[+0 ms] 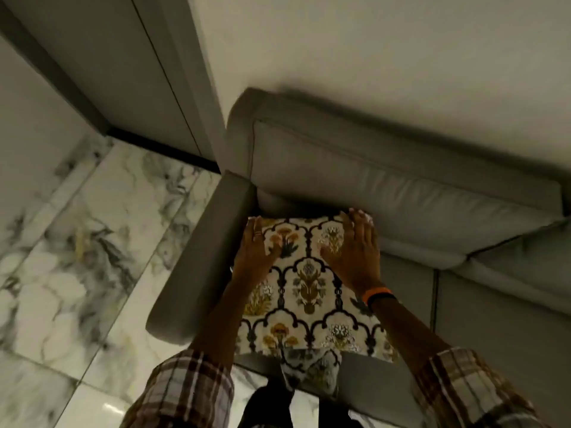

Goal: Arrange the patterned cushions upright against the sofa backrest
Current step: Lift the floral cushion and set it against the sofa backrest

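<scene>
A cream cushion (309,288) with black arches and ochre flowers lies over the left end of the grey sofa seat, next to the armrest (197,261). My left hand (255,250) grips its upper left corner, fingers over the top edge. My right hand (355,245) holds its upper right part, fingers curled over the top edge. The cushion's top edge lies close below the grey backrest (386,183). A second patterned cushion (312,369) peeks out beneath the first at the seat's front edge, mostly hidden.
The sofa stands against a pale wall (401,57). Its seat continues to the right (506,273). White marble floor tiles (92,242) spread to the left. A grey door frame (160,75) rises at the back left.
</scene>
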